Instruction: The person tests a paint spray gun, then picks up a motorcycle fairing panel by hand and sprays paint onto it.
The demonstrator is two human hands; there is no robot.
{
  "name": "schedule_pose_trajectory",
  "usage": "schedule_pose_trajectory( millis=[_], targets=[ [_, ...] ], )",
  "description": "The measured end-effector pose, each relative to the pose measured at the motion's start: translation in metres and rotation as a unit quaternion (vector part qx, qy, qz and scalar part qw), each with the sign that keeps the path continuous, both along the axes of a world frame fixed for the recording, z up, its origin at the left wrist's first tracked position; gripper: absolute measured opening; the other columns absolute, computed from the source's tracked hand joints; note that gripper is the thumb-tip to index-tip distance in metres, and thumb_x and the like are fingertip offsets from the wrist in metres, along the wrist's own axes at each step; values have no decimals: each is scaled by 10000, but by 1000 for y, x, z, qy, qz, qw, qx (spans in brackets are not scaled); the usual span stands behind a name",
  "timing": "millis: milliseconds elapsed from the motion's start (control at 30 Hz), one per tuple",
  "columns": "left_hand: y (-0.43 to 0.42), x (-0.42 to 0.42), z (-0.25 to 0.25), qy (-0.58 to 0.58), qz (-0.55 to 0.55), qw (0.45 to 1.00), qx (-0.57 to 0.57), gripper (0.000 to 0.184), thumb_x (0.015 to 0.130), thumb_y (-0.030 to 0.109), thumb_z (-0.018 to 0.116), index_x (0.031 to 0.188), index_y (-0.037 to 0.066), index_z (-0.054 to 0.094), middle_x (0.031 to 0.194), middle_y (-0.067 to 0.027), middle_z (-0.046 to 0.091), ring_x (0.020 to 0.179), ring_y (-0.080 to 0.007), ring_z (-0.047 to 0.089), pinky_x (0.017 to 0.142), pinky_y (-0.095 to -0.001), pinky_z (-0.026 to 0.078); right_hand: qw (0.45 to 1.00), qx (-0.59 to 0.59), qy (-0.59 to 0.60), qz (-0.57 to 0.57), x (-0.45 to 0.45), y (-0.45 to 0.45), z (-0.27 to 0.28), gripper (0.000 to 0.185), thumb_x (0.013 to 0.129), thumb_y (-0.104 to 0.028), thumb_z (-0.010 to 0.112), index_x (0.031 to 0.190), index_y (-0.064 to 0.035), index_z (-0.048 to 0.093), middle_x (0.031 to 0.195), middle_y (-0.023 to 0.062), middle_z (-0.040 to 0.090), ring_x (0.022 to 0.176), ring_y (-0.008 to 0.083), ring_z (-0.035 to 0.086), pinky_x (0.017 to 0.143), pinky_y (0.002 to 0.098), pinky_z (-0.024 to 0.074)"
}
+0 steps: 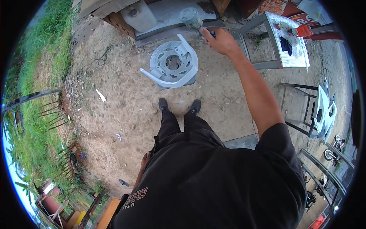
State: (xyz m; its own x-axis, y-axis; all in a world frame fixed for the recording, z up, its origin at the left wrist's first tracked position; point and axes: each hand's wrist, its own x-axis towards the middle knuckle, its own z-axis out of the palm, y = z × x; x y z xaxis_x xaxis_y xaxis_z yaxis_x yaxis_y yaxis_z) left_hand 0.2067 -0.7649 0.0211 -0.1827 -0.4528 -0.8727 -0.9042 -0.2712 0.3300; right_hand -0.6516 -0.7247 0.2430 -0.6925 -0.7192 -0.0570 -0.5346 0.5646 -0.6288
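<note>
My right hand point(218, 40) is stretched forward, its fingers wrapped round a spray gun point(197, 25) with a cloudy cup at the far end. Below and left of it, a curved light-grey plastic panel point(173, 83) rests on a round slotted disc point(155, 60), set on a low stand near the ground. The spray gun is apart from the panel. My left hand point(145, 157) hangs at my side by the hip, away from the panel; its fingers are mostly hidden and nothing can be made out in it.
A foil-topped table point(299, 61) at right holds a red-labelled can point(304, 31) and a black cloth point(286, 45). Farther right, a white fairing point(325, 110) hangs on a metal stand point(301, 86). A white jerrycan point(141, 17) stands behind the disc. Grass borders the dirt at left.
</note>
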Motion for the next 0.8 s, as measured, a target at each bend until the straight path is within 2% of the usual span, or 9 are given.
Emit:
schedule_pose_trajectory(
  millis=[67,200,267,367,400,467,600,667,800],
  targets=[
    [1,1,0,11,1,1000,10,834,1221,679,467,1583,-49,652,1398,-207,802,1293,-299,743,1108,-427,560,1000,-24,10,0,-3,-12,-3,743,1156,-717,567,1138,-16,814,889,68,803,784,193,792,825,407,629],
    [0,20,-26,45,25,998,-23,817,1228,661,464,1593,-48,643,1408,-213,800,1302,-295,739,1125,-420,557,997,-4,-78,-14,3,-13,16,742,1154,-705,587,1191,4,803,919,57,807,791,169,776,831,388,624],
    [-12,7,-9,62,44,997,-1,809,1233,651,455,1600,-47,636,1431,-222,792,1325,-294,735,1134,-416,556,994,14,-111,-17,4,-2,16,738,1156,-694,595,1214,15,795,927,54,804,786,160,765,826,380,620],
    [-25,-10,3,80,50,996,8,794,1242,632,444,1607,-49,628,1452,-250,778,1364,-335,729,1148,-426,554,992,-15,-126,-26,16,29,17,814,1122,-780,560,1057,-10,815,829,75,789,788,205,784,847,409,621],
    [-30,-7,-2,75,38,996,-1,792,1243,629,442,1603,-51,629,1452,-256,776,1370,-349,728,1151,-429,553,990,-8,-139,-27,20,40,18,760,1145,-724,573,1102,-3,806,841,59,773,769,180,755,819,392,612],
    [-40,-35,24,45,-9,999,-13,780,1247,619,434,1581,-56,640,1436,-279,771,1367,-395,725,1154,-442,548,985,4,-167,-31,28,62,25,653,1191,-614,598,1193,11,789,865,27,740,730,129,696,763,359,594],
    [-62,-32,16,70,-68,995,-20,775,1252,613,427,1557,-64,651,1389,-269,788,1331,-383,739,1135,-444,555,981,15,-191,-38,55,97,54,640,1198,-601,597,1157,10,786,830,18,718,721,116,672,722,351,564],
    [-68,-36,19,76,-51,996,-14,778,1252,613,428,1549,-69,654,1405,-266,785,1333,-370,741,1130,-440,559,979,21,-197,-37,67,109,67,637,1200,-597,595,1124,7,784,810,22,714,719,116,671,707,353,551],
    [-87,-70,53,52,-57,997,18,803,1246,627,438,1620,-68,585,1469,-265,763,1358,-336,737,1135,-426,572,978,51,-201,5,88,124,83,637,1206,-584,590,1033,2,770,768,36,708,707,126,670,702,360,545]
  ],
)
